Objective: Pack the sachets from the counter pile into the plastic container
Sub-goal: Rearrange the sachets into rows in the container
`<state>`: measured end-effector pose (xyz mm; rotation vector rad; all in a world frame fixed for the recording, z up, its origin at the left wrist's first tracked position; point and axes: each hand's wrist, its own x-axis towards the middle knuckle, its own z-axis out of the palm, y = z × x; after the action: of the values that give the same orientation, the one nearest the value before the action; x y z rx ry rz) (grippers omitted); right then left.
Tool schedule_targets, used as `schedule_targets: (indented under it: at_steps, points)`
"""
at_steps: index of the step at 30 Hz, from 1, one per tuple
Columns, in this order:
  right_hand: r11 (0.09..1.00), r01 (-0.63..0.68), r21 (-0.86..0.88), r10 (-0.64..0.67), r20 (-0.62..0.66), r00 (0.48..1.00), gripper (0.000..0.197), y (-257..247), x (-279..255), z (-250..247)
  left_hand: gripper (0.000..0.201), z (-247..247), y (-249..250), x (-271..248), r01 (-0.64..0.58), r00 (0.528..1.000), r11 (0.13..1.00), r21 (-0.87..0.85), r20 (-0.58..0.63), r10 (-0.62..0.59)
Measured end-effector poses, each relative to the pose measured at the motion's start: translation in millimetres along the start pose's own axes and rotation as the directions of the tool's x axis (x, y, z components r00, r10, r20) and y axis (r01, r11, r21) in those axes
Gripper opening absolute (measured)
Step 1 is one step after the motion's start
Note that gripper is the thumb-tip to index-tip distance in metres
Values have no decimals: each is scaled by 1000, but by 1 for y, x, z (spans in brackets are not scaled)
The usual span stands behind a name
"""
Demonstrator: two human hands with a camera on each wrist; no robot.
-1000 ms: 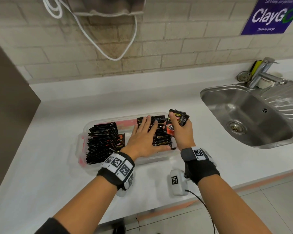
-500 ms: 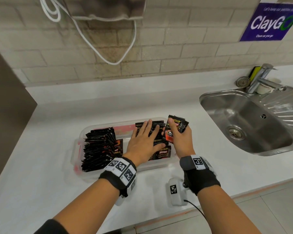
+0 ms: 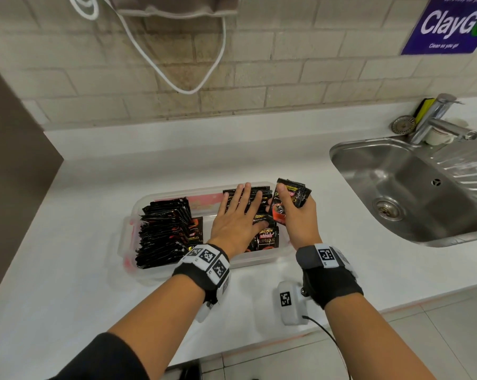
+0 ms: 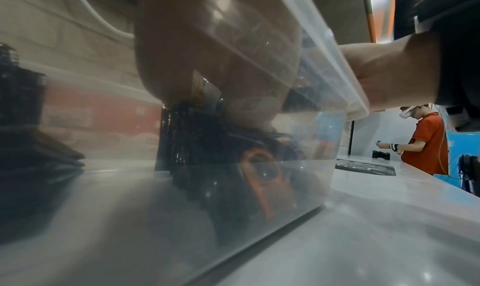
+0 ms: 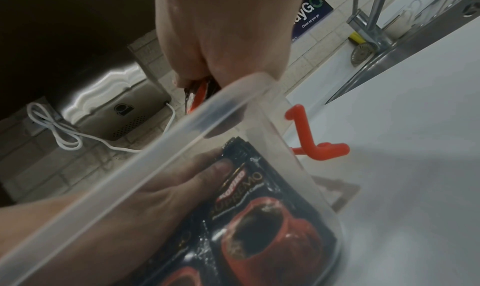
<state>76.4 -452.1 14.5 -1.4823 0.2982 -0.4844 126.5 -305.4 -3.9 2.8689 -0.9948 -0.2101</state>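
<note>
A clear plastic container sits on the white counter. A row of black sachets stands in its left half. My left hand lies flat with straight fingers on a second stack of black sachets in the right half, pressing it down. My right hand hovers over the container's right end and grips a few black and red sachets. In the right wrist view the container rim crosses the frame, with a sachet behind the wall under the left hand's fingers.
A steel sink with a tap is set into the counter at the right. A brick wall with a hanging white cable is behind. A dark cabinet side bounds the left. Another person stands at a far counter.
The view has shifted slightly. My left hand has stayed flat on the right stack, and my right hand has kept its sachets above the container's right end.
</note>
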Motion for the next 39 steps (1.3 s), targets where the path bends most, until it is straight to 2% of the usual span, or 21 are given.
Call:
schedule_targets:
  at_steps: [3, 6, 11, 14, 16, 19, 24, 27, 29, 33, 36, 39]
  points:
    - [1000, -12, -15, 12, 12, 1000, 33, -1, -1, 0, 77, 1, -1, 0, -14, 1000, 999, -52, -24, 12]
    - [999, -34, -18, 34, 17, 999, 30, -4, 0, -1, 83, -1, -3, -3, -40, 994, 979, -201, -104, 19]
    - [999, -49, 8, 48, 32, 998, 29, -8, -2, -1, 87, -14, -2, -13, -80, 984, 882, -464, -179, -6]
    - [999, -52, 16, 51, 54, 997, 29, -9, -2, -2, 77, -32, 2, -19, -120, 973, 742, -660, -227, -44]
    - [998, -57, 12, 56, 69, 996, 29, -10, -3, -3, 60, -45, 5, -19, -136, 962, 642, -755, -255, -97]
    - [999, -43, 11, 42, 92, 995, 30, -9, -3, -4, 34, -62, 11, -16, -172, 944, 581, -795, -302, -133]
    - [999, -42, 28, 39, 109, 993, 27, -12, -1, -4, 17, -73, 14, -12, -134, 960, 362, -922, -211, -182]
    - [999, -26, 34, 22, 120, 993, 28, -14, -2, -4, 16, -75, 12, -14, -96, 980, 164, -982, -122, -156]
    - [999, -19, 51, 12, 123, 992, 32, -14, -3, -2, 20, -77, 9, -15, -70, 991, 106, -992, -82, -109]
    - [997, -15, 76, 6, 111, 994, 34, -12, -2, -1, 33, -77, 5, -19, -66, 997, 133, -989, -70, -23]
    - [999, -9, 51, 4, 111, 994, 32, -10, 0, -1, 33, -77, 7, -21, -70, 995, 179, -981, -80, -52]
    - [999, -20, 35, 17, 104, 994, 40, -9, -1, -2, 31, -78, 9, -24, -64, 989, 256, -965, -95, -114]
